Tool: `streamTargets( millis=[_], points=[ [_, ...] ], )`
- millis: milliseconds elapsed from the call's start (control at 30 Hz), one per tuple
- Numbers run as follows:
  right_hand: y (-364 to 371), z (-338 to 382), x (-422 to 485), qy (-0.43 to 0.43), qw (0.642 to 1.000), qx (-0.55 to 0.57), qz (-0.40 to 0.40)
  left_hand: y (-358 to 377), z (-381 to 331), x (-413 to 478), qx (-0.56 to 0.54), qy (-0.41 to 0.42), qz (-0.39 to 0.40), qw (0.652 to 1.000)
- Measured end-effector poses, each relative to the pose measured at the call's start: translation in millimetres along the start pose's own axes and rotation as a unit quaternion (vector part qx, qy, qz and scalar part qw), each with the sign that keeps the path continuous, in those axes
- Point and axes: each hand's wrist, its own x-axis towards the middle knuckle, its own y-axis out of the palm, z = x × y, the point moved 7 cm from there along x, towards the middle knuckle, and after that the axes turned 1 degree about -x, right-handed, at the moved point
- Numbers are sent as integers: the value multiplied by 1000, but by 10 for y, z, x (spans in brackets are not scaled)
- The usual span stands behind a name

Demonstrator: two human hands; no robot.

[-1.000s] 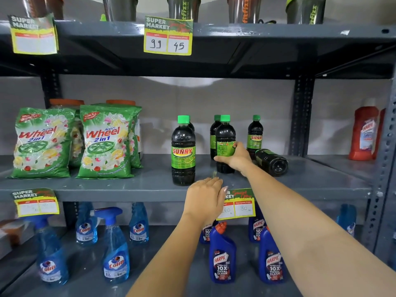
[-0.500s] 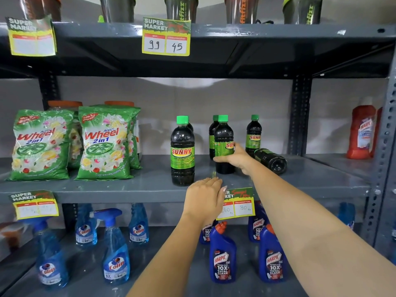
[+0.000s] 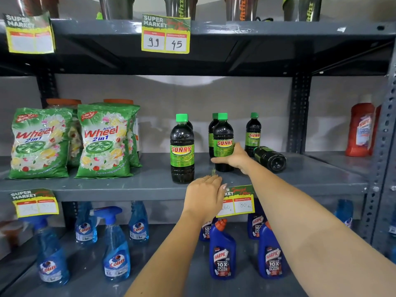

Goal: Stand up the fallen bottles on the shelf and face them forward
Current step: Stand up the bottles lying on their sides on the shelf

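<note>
Your right hand point(image 3: 235, 157) clasps upright bottle point(image 3: 222, 144); fallen bottle point(image 3: 270, 159) lies just beyond it, base outward; left hand point(image 3: 203, 195) flat, empty.

Both forearms bare, no sleeves visible. Left hand point(image 3: 203, 196): long pale nails. Right hand point(image 3: 236, 158): nothing worn that shows.

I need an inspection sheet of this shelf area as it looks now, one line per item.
Surface: grey metal middle shelf, price tag on its front edge.
Job's things: front bottle upright, label forward; held bottle upright, label forward; fallen bottle on its side at the right.
Clutter: detergent bags; red bottle; spray bottles on the shelf below.
Grippers: right hand grips the held bottle; left hand empty, at the shelf edge.
Cables: nothing seen.
Surroundings: grey wall.
</note>
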Motion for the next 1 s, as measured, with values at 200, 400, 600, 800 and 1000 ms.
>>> streamTargets(
  millis=[200,400,600,800,1000],
  points=[
    [21,-83,56,-13,1000,-13,19,26,10,5,-2,-10,8,1000],
    [-30,45,-260,-13,999,-4,50,33,32,19,-6,-21,12,1000],
    [-78,40,-391,-29,998,-9,57,13,8,8,6,-20,26,999],
    [-87,-58,-431,-38,998,-2,48,19,58,28,24,-39,53,998],
    [-80,-40,-535,-31,998,13,52,34,77,39,12,-43,46,998]
  ],
)
